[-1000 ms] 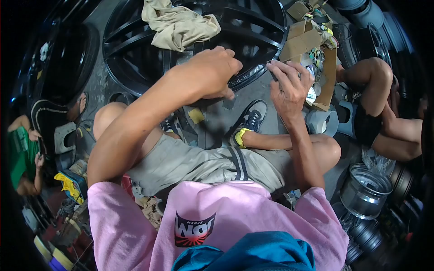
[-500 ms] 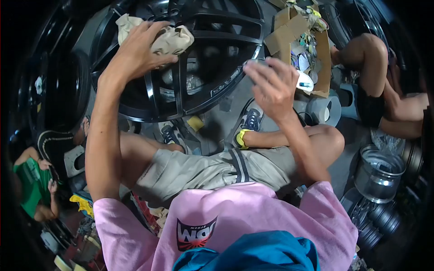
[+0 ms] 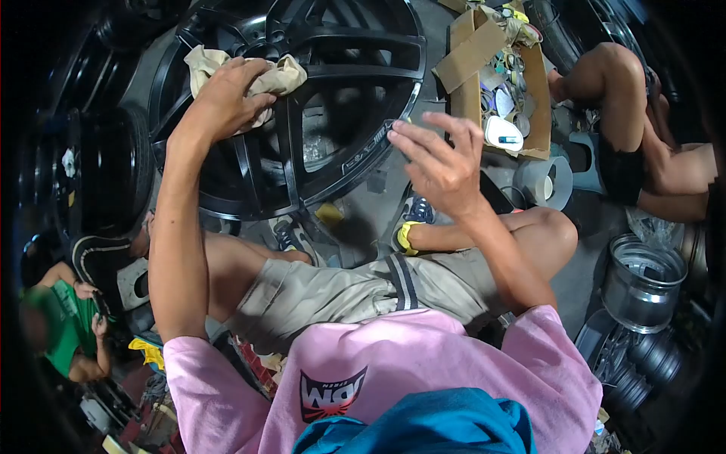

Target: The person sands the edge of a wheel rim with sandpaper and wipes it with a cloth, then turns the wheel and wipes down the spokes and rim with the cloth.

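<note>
A large black spoked wheel rim point(image 3: 345, 163) lies in front of my crossed legs. My left hand point(image 3: 225, 97) is closed on a crumpled cream cloth point(image 3: 286, 76), which lies against the spokes on the left part of the rim. Part of the cloth is hidden under my fingers. My right hand point(image 3: 442, 155) has its fingers apart, the tips by the rim's right outer edge. Whether they touch it I cannot make out. Pale lettering runs along the rim's edge near these fingertips.
An open cardboard box point(image 3: 538, 125) of tape rolls and small items stands at right, a white container point(image 3: 502, 132) at its side. Next to it is a grey bucket point(image 3: 546, 181). A co-worker's legs point(image 3: 605, 87) are beyond. Silver rims point(image 3: 645, 291) lie right; a person in green point(image 3: 64, 325) is left.
The rim has shifted a little down and left in view. My left hand and the cloth have moved slightly down and left on it. My right hand has moved slightly left.
</note>
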{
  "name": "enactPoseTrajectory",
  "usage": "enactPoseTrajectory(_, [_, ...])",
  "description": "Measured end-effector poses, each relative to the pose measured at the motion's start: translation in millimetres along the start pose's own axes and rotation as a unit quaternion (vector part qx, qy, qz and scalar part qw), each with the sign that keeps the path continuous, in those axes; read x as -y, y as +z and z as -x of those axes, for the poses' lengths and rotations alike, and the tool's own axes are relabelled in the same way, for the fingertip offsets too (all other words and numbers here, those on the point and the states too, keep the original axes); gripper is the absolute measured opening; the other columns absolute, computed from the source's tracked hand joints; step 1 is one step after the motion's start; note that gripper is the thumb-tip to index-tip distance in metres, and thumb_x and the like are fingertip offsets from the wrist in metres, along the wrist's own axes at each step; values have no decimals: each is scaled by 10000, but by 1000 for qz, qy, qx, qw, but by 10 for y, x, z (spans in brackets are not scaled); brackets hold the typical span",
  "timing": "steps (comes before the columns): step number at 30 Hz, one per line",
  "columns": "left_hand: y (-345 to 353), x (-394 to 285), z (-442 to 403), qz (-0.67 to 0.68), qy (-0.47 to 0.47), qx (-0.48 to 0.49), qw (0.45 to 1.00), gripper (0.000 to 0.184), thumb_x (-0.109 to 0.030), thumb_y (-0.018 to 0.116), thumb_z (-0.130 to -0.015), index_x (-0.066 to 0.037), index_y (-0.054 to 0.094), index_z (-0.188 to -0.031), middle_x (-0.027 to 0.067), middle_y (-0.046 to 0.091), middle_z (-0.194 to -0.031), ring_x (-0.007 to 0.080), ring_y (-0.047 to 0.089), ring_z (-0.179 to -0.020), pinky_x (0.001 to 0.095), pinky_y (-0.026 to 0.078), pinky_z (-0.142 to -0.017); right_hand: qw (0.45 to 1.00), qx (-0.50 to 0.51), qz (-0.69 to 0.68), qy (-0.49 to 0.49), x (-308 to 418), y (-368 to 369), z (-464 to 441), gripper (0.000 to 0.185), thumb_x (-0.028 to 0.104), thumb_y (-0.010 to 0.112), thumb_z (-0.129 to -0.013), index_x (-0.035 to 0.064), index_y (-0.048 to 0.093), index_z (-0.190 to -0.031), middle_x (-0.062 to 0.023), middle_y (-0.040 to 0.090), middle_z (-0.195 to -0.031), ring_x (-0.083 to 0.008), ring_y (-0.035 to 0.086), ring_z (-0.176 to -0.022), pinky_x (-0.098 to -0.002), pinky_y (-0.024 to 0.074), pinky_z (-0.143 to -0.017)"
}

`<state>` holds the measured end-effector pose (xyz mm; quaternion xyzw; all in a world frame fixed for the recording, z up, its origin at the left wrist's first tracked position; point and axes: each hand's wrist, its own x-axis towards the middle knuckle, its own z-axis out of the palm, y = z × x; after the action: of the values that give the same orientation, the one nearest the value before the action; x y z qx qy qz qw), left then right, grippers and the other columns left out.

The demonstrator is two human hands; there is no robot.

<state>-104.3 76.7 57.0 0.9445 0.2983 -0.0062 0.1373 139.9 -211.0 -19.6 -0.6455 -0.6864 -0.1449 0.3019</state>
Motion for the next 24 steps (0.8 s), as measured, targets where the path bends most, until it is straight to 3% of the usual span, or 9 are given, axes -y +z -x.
enactPoseTrajectory(6, [-139, -329, 62, 104, -1, -18, 994, 384, -266, 760, -1014, -65, 679, -1331, 171, 730, -1222, 371, 704, -1134, 462, 534, -997, 1000, -9, -8, 15, 27, 28, 9, 465, 114, 799, -752, 200, 827, -1208, 75, 770, -1295, -228, 632, -1245, -459, 391, -1057])
enactPoseTrajectory(11, [-105, -685, -1, 260, 80, -59, 960, 308, -270, 720, -1067, -69, 675, -1296, 136, 759, -1057, 289, 729, -962, 405, 551, -902, 1000, -2, -12, -9, 7, 53, 15, 482, 119, 801, -747, 200, 822, -1221, 89, 763, -1302, -225, 635, -1224, -458, 398, -1043])
enactPoseTrajectory(12, [-108, -716, -24, 246, 83, -41, 965, 347, -274, 704, -1088, -81, 666, -1374, 112, 770, -1153, 236, 728, -1032, 386, 554, -941, 1000, -13, 11, 5, -106, 81, -30, 492, 118, 802, -745, 196, 818, -1230, 93, 761, -1301, -225, 635, -1225, -462, 400, -1040])
enactPoseTrajectory(15, [-7, -854, -92, 195, 92, -63, 975, 359, -245, 703, -1078, -72, 662, -1390, 126, 774, -1189, 246, 743, -1075, 376, 554, -952, 999, -25, 39, 10, -56, 78, -54, 510, 116, 808, -743, 185, 811, -1247, 82, 758, -1299, -230, 632, -1226, -472, 408, -1026])
enactPoseTrajectory(17, [148, -900, -185, 204, 133, -100, 965, 371, -175, 670, -1069, -64, 650, -1422, 141, 735, -1304, 288, 728, -1173, 388, 551, -1013, 999, 6, -33, 10, 175, 22, 44, 494, 114, 806, -750, 181, 812, -1240, 59, 760, -1301, -232, 632, -1224, -472, 413, -1019])
enactPoseTrajectory(21, [451, -1173, -369, 124, 231, -203, 943, 544, -57, 679, -954, -110, 642, -1493, 135, 686, -1379, 343, 631, -1287, 457, 498, -1143, 986, 72, -146, -43, 499, -82, 187, 467, 160, 847, -728, 140, 808, -1193, 36, 758, -1272, -234, 631, -1217, -490, 418, -1038])
enactPoseTrajectory(24, [641, -1381, -338, 7, 265, -156, 952, 684, -17, 743, -861, -148, 629, -1523, 113, 633, -1452, 335, 603, -1270, 444, 508, -1127, 970, 123, -200, -62, 473, -32, 318, 397, 185, 863, -722, 111, 798, -1107, 24, 745, -1193, -249, 631, -1195, -465, 453, -1023])
